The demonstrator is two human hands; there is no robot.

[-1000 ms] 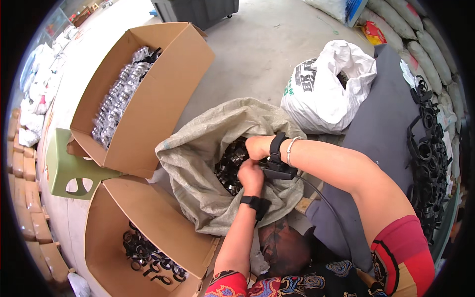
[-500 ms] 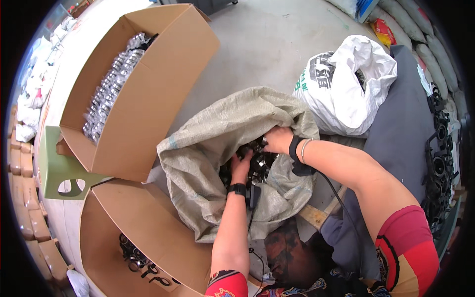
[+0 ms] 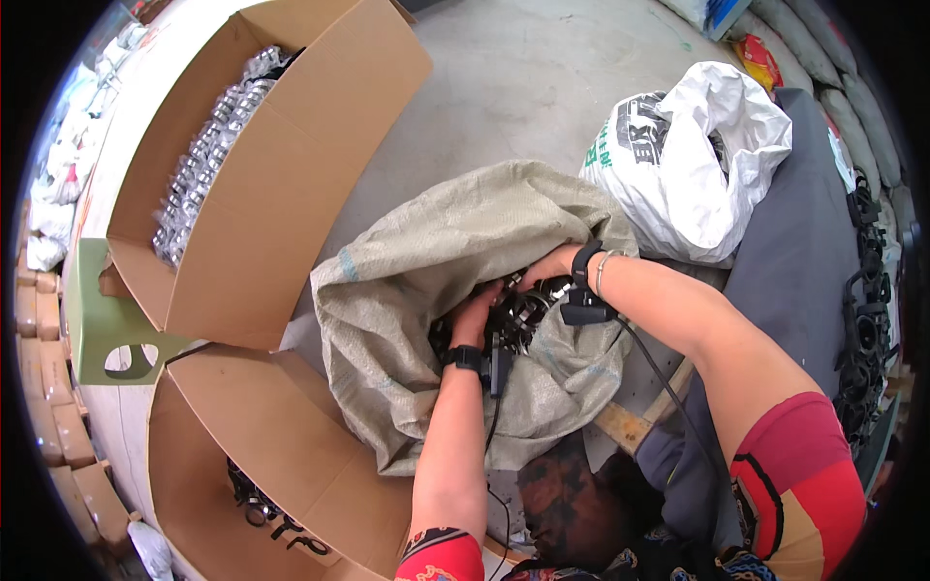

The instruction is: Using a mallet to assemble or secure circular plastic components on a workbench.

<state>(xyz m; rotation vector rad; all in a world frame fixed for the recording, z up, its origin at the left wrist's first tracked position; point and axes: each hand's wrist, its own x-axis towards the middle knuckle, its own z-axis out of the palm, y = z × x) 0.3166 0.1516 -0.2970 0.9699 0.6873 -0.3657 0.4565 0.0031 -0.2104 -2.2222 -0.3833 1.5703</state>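
Note:
Both of my hands reach into a beige woven sack (image 3: 387,261), its mouth pushed wide. Inside lies a heap of shiny metal ring-shaped parts (image 3: 523,318), some dark. My left hand (image 3: 475,315), with a black band at the wrist, is closed at the left of the heap, its fingertips in among the parts. Close beside it my right hand (image 3: 549,267), wearing a black strap and a bangle, is bent down into the heap with fingers closed. What either hand grips is hidden by the parts and the fingers.
A tall cardboard box (image 3: 300,184) holds plastic-wrapped metal rings (image 3: 208,160). Nearer is another cardboard box (image 3: 291,436) with dark rings. A white sack (image 3: 668,184) stands at the back right, by a grey cloth-covered surface (image 3: 794,223). A green plastic stool (image 3: 92,320) sits left.
Both hands have moved closer together in the heap, the right one lower in the sack's mouth. More shiny rings show between them. The view has shifted slightly.

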